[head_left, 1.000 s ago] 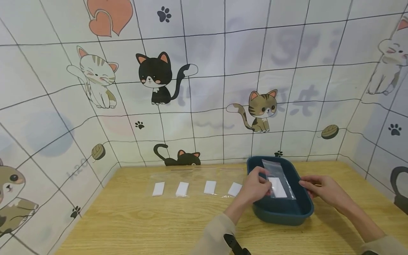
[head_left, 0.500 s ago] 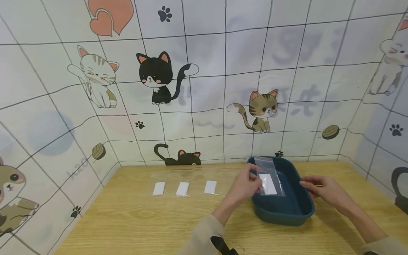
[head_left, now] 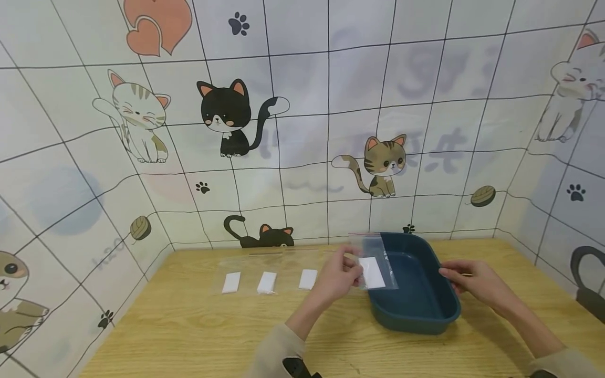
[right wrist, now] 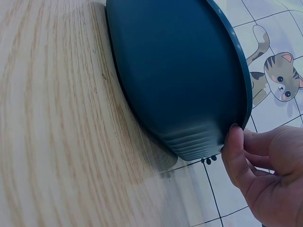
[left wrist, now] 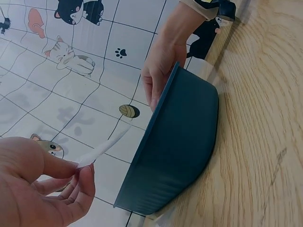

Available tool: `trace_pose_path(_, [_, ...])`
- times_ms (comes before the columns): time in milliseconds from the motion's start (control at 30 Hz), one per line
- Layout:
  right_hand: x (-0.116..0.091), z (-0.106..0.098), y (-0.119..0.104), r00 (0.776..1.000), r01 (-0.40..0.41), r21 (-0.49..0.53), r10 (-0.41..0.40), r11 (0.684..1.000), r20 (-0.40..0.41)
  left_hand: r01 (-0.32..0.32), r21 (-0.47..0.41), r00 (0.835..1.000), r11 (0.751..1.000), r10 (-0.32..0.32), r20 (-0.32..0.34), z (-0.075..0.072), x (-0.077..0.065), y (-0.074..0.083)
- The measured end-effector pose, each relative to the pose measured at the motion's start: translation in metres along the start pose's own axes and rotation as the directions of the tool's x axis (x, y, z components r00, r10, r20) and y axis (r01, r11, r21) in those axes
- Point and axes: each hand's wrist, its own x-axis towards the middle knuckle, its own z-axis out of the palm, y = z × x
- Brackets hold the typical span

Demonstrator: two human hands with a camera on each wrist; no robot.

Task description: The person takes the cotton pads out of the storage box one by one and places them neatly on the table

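Observation:
In the head view my left hand [head_left: 336,277] pinches a clear zip bag [head_left: 391,278] with a white rectangular piece [head_left: 372,273] inside. The bag hangs over the left rim of a dark blue plastic basin [head_left: 404,324]. Seen edge-on in the left wrist view, the bag [left wrist: 108,144] sits between my left thumb and fingers, apart from the basin wall [left wrist: 175,137]. My right hand [head_left: 479,283] holds the basin's right rim. The right wrist view shows that thumb [right wrist: 233,142] against the outer wall near the rim, with the other fingers partly hidden.
Flat on the wooden table [head_left: 198,336], left of the basin, lie several clear bags in a row. White pieces [head_left: 267,282] show inside them. A cat-printed tiled backdrop [head_left: 302,136] rises behind and at both sides of the table.
My left hand has moved left with the bag, from over the basin's inside to its left rim. The right hand stays at the right rim. The head view has shifted slightly.

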Motion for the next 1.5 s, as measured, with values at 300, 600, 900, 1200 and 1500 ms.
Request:
trace_pose_path(300, [0.001,0.002,0.001,1.000,-0.013,0.008,0.013,1.000,-0.006,0.031,-0.031,1.000,0.999,-0.031,-0.002,-0.014,-0.009,-0.001])
trace_pose_path(600, [-0.001,0.002,0.001,1.000,-0.021,0.003,0.021,1.000,0.002,0.039,-0.030,0.999,0.999,-0.039,0.007,-0.029,-0.020,-0.005])
trace_pose_path(900, [-0.001,0.000,0.000,1.000,-0.012,-0.002,0.012,1.000,0.004,0.065,-0.004,0.997,0.998,-0.064,0.040,-0.042,-0.031,-0.013])
trace_pose_path(1200, [-0.003,0.002,0.003,1.000,-0.019,0.000,0.019,1.000,0.010,0.086,0.028,0.994,0.996,-0.088,0.059,-0.049,-0.041,-0.019])
trace_pose_path(1500, [-0.001,0.000,0.001,1.000,-0.009,-0.009,0.009,1.000,0.015,0.097,0.043,0.991,0.994,-0.100,0.090,-0.060,-0.053,-0.024])
